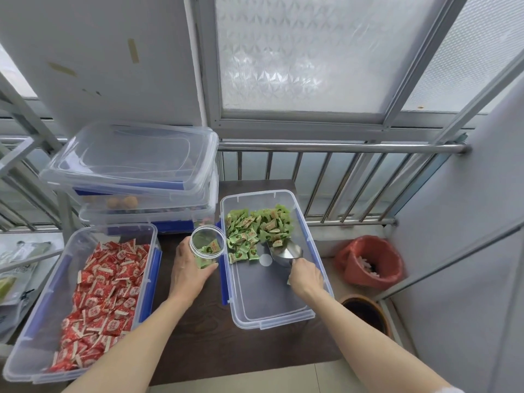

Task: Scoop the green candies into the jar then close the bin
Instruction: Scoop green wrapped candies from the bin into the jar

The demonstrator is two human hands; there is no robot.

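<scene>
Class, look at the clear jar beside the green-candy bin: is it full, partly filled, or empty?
Partly filled. A few green candies lie low in the jar, which the left hand holds; most of it is empty.

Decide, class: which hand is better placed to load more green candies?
Right. The right hand already holds the metal scoop inside the bin, at the green candies; the left hand grips the jar.

Red candies [102, 296] — red bucket [371, 262]
</scene>
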